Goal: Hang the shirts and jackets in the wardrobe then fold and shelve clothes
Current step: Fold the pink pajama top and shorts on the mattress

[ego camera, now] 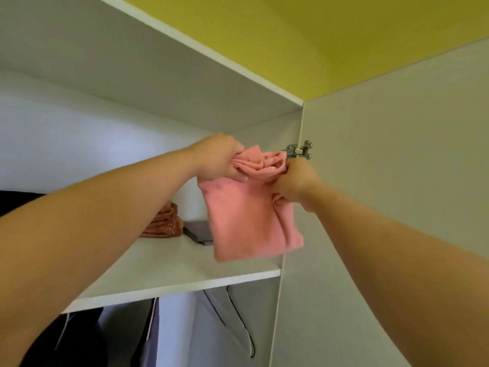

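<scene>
I see a home wardrobe [132, 75]: shelf [172, 268] with folded clothes [165, 221] at 8 o'clock, hangers [215, 310] at 6, yellow wall [317, 35] at 1.

Folded pink garment [248, 218] hanging above white shelf [169, 271], top edge bunched

apparently bare forearms [111, 218] and hands [219, 157]

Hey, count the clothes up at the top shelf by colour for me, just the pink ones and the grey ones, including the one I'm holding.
Pink: 2, the held pink garment and the folded pink pile on the shelf.
Grey: 1, the flat grey piece beside that pile.
Total: 3.
</scene>
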Motion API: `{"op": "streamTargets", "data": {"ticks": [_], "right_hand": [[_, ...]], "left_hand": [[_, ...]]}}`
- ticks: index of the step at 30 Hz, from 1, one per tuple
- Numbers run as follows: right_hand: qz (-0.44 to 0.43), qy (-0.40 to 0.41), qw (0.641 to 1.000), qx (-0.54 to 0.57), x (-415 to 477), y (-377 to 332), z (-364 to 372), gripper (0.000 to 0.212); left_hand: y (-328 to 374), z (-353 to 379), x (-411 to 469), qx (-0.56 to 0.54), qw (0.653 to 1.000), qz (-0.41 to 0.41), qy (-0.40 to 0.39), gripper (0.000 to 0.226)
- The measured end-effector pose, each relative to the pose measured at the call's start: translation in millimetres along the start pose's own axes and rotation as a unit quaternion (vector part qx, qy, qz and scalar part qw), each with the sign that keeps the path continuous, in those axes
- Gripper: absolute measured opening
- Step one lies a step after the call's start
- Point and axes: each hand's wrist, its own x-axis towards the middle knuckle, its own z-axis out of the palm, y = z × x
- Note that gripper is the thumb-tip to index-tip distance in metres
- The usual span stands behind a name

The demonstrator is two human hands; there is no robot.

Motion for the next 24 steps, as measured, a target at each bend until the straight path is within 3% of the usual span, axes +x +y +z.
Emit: {"op": "streamTargets", "data": {"ticks": [3, 6, 8, 11, 13, 16, 18, 20, 22, 24], "right_hand": [[-0.122, 0.13, 0.982, -0.059, 25, 18, 37, 0.015], [-0.176, 0.119, 0.975, -0.07, 22, 61, 85, 0.015], [-0.2, 0.019, 0.969, -0.147, 13, 88, 111, 0.014], [-0.251, -0.138, 0.919, -0.272, -1, 106, 138, 0.017], [-0.256, -0.188, 0.91, -0.266, -9, 107, 150, 0.03], [-0.167, -0.267, 0.946, -0.074, -3, 96, 157, 0.045], [-0.132, -0.227, 0.965, 0.006, 18, 90, 156, 0.045], [-0.145, -0.162, 0.976, -0.021, 42, 92, 158, 0.035], [-0.163, -0.182, 0.964, -0.103, 59, 105, 168, 0.035], [-0.163, -0.268, 0.93, -0.193, 64, 123, 183, 0.043]], "left_hand": [[-30, 40, -4, 0.056, 0.989, -0.003, 0.137, 0.016], [-43, 90, -35, 0.117, 0.976, 0.069, 0.17, 0.029], [-49, 119, -62, 0.125, 0.984, 0.108, 0.067, 0.032], [-60, 148, -96, 0.07, 0.984, 0.046, -0.157, 0.034], [-64, 158, -114, 0.041, 0.971, -0.003, -0.236, 0.029], [-71, 153, -126, 0.084, 0.954, -0.045, -0.284, 0.033], [-69, 142, -122, 0.113, 0.946, -0.093, -0.288, 0.032], [-52, 136, -104, 0.054, 0.965, -0.17, -0.191, 0.03], [-19, 145, -88, -0.045, 0.955, -0.258, -0.137, 0.026], [8, 164, -82, -0.098, 0.918, -0.306, -0.233, 0.04]]}}
